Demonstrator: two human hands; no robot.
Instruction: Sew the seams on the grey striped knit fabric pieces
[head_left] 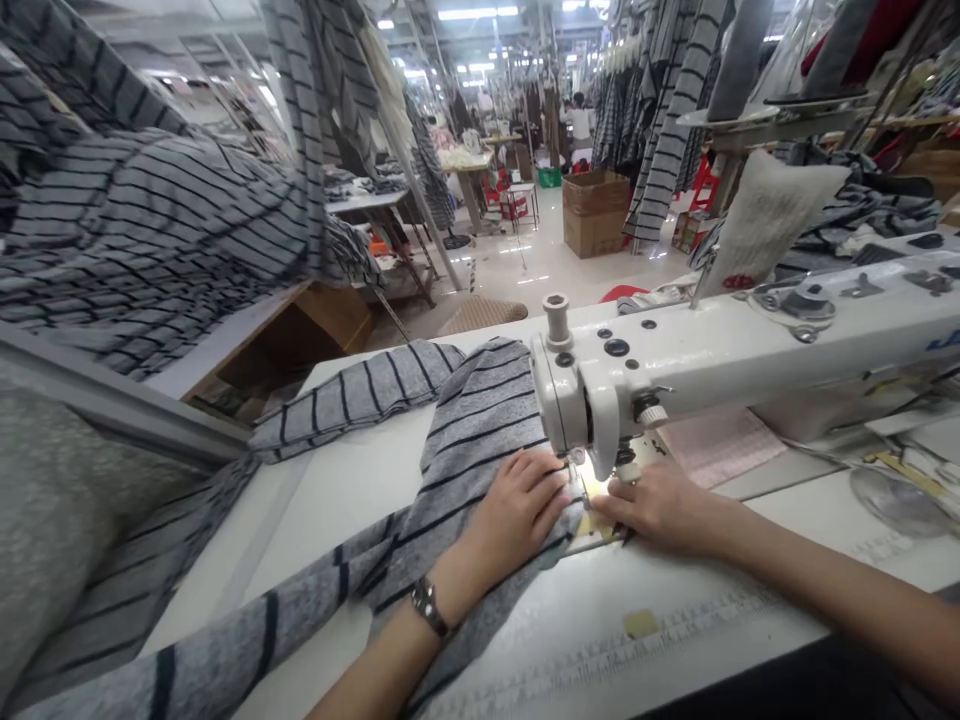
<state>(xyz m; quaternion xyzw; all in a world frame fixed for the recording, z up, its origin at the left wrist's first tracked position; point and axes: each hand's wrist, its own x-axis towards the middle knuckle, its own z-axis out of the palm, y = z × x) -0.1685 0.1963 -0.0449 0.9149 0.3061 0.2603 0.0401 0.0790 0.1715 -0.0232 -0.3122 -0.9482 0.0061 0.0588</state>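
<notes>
A white sewing machine (712,340) reaches in from the right, its lit needle area between my two hands. Grey fabric with black stripes (480,430) lies on the white table left of the needle. My left hand (525,505), with a dark watch at the wrist, rests flat on that fabric, fingers spread toward the needle. Just right of the needle is my right hand (652,505), its fingers bent together near the presser foot; whatever lies between the fingertips is too small to make out.
Striped cloth (172,210) is heaped at the left, above a cardboard box (326,315). A pink cloth (720,450) lies behind my right hand. Thread cones stand at the upper right. Another cardboard box (596,215) sits on the floor beyond.
</notes>
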